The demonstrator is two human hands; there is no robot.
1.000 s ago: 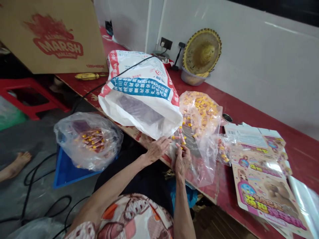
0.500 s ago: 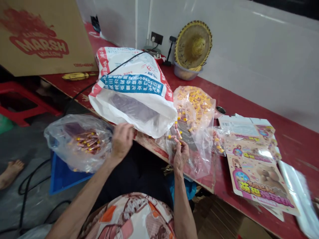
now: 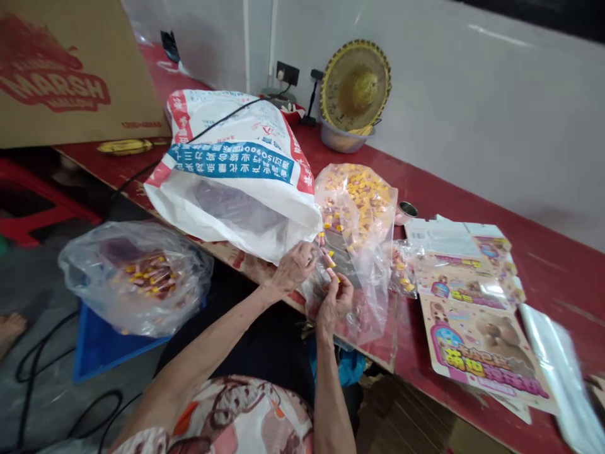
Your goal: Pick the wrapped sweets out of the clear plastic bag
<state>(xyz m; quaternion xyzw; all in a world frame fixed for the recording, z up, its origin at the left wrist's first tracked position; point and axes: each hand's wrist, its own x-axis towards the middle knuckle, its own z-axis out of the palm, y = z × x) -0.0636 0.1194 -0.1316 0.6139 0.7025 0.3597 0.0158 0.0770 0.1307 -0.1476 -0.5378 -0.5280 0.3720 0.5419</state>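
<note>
On the red table (image 3: 558, 284) a white printed sack (image 3: 231, 167) lies just left of a clear bag (image 3: 347, 243) full of yellow-capped tubes (image 3: 362, 189), while another clear bag (image 3: 94, 280) with more such tubes rests on a blue tray (image 3: 106, 356) beside the table's near edge. The person's left hand (image 3: 293, 270) is bunched at the sack's near edge, and whether its fingers grip anything cannot be told. Just beside it, the right hand (image 3: 336, 302) pinches one small tube (image 3: 332, 275) by its end, over the fuller bag's near part.
</note>
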